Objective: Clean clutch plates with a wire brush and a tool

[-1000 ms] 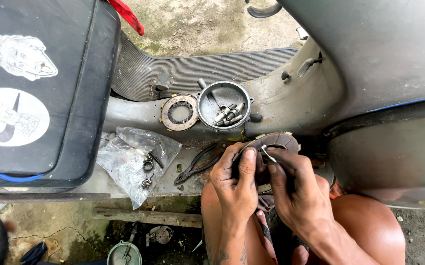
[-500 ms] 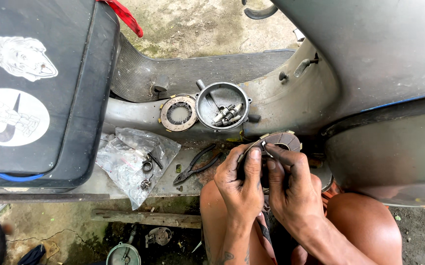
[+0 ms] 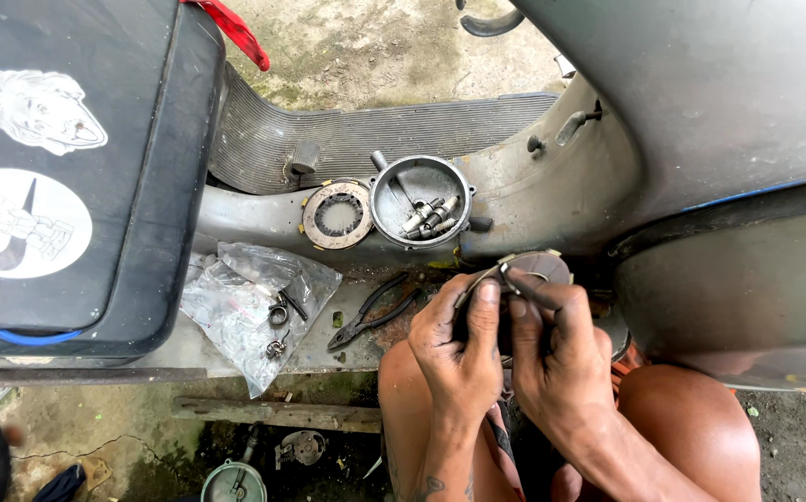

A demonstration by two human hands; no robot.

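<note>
Both hands meet over a round metal disc [image 3: 542, 268] with small tabs on its rim, held just above the person's knees at about 5 o'clock in the view. The left hand [image 3: 463, 339] curls around the disc's left edge, thumb laid up along it, so it is closed on the disc. The right hand [image 3: 552, 353] grips from the right, its fingers [image 3: 538, 293] pinched over the disc's front face near the rim; whether they also pinch a small part there cannot be told.

At 11 o'clock from the hands, a round metal cup [image 3: 419, 200] sits on the scooter body [image 3: 552, 186], with several bolts [image 3: 429, 218] lying in it. Touching the cup at its 9 o'clock lies a ring plate [image 3: 338, 214] with a toothed inner hole. At 9 o'clock from the hands, just beside the left one, black pliers [image 3: 370, 311] lie on the ledge. Farther toward 9 o'clock, a clear plastic bag [image 3: 254, 307] holds small rings and clips. The black seat [image 3: 77, 167], with two pale stickers, fills the view's 10 o'clock corner. A ribbed floor mat [image 3: 375, 135] runs behind the cup at 12 o'clock.
</note>
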